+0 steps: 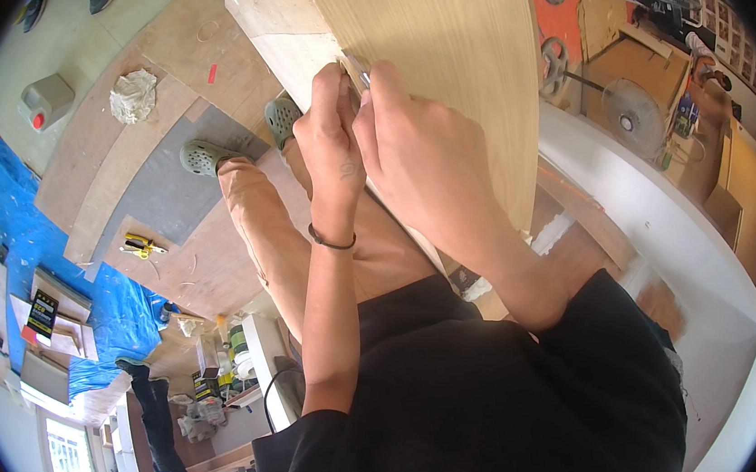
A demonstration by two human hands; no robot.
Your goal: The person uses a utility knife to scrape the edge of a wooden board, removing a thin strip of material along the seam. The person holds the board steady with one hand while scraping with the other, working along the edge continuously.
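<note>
The wood panel (450, 38) is pale yellow, grain-striped.

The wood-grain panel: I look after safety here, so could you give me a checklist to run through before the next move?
1. Slim metallic tool held in the right grip: ok.
2. Left grip well clear of the tool: not ok, it is right beside it.
3. Wood-grain panel firmly supported: cannot tell, what bears it is mostly hidden.
4. Green clogs on both feet: ok.
5. Yellow-handled pliers away from the feet: ok, they lie on the floor boards to the left.
</note>
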